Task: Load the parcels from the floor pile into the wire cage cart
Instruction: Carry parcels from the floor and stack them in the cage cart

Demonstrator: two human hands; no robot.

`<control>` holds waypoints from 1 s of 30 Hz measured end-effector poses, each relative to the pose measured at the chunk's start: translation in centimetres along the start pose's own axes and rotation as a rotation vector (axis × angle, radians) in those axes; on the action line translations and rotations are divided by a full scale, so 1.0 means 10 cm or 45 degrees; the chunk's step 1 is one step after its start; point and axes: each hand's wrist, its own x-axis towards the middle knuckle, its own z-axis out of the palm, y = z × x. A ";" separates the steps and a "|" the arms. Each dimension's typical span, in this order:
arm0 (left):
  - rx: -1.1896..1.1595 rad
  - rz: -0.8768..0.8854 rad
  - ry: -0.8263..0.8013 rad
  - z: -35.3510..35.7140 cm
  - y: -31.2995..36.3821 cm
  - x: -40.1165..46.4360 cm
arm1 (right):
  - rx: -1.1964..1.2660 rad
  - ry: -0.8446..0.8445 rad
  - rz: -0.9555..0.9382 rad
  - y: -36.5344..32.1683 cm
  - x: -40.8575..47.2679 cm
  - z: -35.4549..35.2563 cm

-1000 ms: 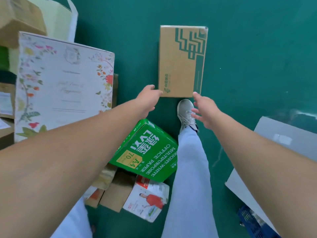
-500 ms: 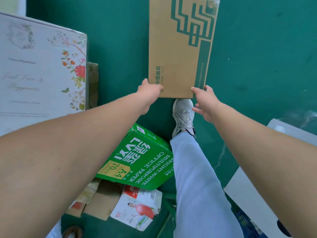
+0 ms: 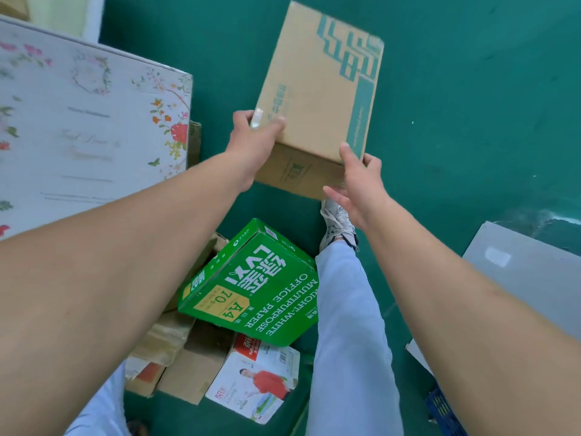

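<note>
Now you've got both hands on the brown cardboard parcel (image 3: 317, 99), the one with the teal stepped print, and its near end is tilted up above the green floor (image 3: 471, 121). Your left hand (image 3: 251, 143) grips the near left corner, thumb on the top face and fingers curled round the side by a strip of clear tape. Your right hand (image 3: 358, 180) takes the near right corner, thumb pressed on top, fingers wrapped loosely under the end. Just below the parcel sits your grey sneaker (image 3: 338, 225), with your pale blue trouser leg (image 3: 349, 325) running down the frame. To its left leans the green A4 paper box (image 3: 251, 284), resting on flattened brown cartons (image 3: 191, 366) and a white printed box (image 3: 257, 385). At far left stands the big floral white box (image 3: 88, 127). On the right lies a grey flat panel (image 3: 528, 278), and a blue crate corner (image 3: 443, 410) peeks in beneath your forearm.
</note>
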 end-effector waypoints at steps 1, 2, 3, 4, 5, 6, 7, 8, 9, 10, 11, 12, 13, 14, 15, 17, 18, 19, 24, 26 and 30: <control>-0.011 0.029 -0.006 -0.10 0.06 -0.08 | 0.023 0.009 -0.025 -0.03 -0.13 0.06; -0.012 0.052 -0.015 -0.22 0.10 -0.17 | 0.041 0.023 -0.055 -0.06 -0.28 0.12; -0.027 0.078 -0.023 -0.40 0.14 -0.31 | 0.040 0.027 -0.089 -0.08 -0.46 0.22; -0.042 0.093 -0.027 -0.55 0.18 -0.42 | 0.051 0.023 -0.111 -0.12 -0.62 0.30; -0.064 0.107 -0.029 -0.69 0.20 -0.53 | 0.051 0.025 -0.135 -0.14 -0.78 0.37; -0.094 0.123 -0.028 -0.92 0.20 -0.68 | 0.041 0.020 -0.172 -0.15 -1.01 0.48; -0.115 0.135 -0.025 -1.14 0.19 -0.84 | 0.015 0.007 -0.204 -0.15 -1.22 0.60; -0.129 0.148 -0.017 -1.31 0.20 -0.98 | 0.016 -0.005 -0.222 -0.17 -1.42 0.69; -0.165 0.156 -0.002 -1.52 0.17 -1.11 | 0.004 -0.012 -0.253 -0.17 -1.64 0.82; -0.221 0.162 0.009 -1.81 0.12 -1.31 | -0.018 -0.030 -0.296 -0.14 -1.94 0.99; -0.256 0.170 0.019 -2.02 0.08 -1.46 | -0.048 -0.034 -0.344 -0.12 -2.17 1.13; -0.286 0.178 0.037 -2.23 0.03 -1.60 | -0.065 -0.038 -0.399 -0.12 -2.41 1.26; -0.337 0.183 0.060 -2.43 -0.02 -1.76 | -0.086 -0.047 -0.449 -0.13 -2.65 1.40; -0.421 0.187 0.082 -2.62 -0.09 -1.93 | -0.104 -0.055 -0.501 -0.13 -2.87 1.52; -0.516 0.191 0.105 -2.86 -0.17 -2.14 | -0.133 -0.071 -0.555 -0.11 -3.15 1.67; -0.656 0.200 0.138 -3.22 -0.28 -2.52 | -0.207 -0.096 -0.624 -0.12 -3.60 1.88; -0.696 0.208 0.145 -3.37 -0.34 -2.69 | -0.250 -0.110 -0.653 -0.12 -3.79 1.96; -0.748 0.193 0.140 -3.58 -0.44 -2.90 | -0.307 -0.140 -0.680 -0.10 -4.05 2.08; -0.921 0.197 0.191 -4.36 -0.82 -3.82 | -0.574 -0.316 -0.731 0.01 -5.03 2.54; -1.001 0.187 0.287 -4.61 -1.03 -4.15 | -0.669 -0.407 -0.741 0.11 -5.36 2.73; -1.193 0.088 0.482 -4.93 -1.50 -4.51 | -0.845 -0.559 -0.739 0.35 -5.86 3.04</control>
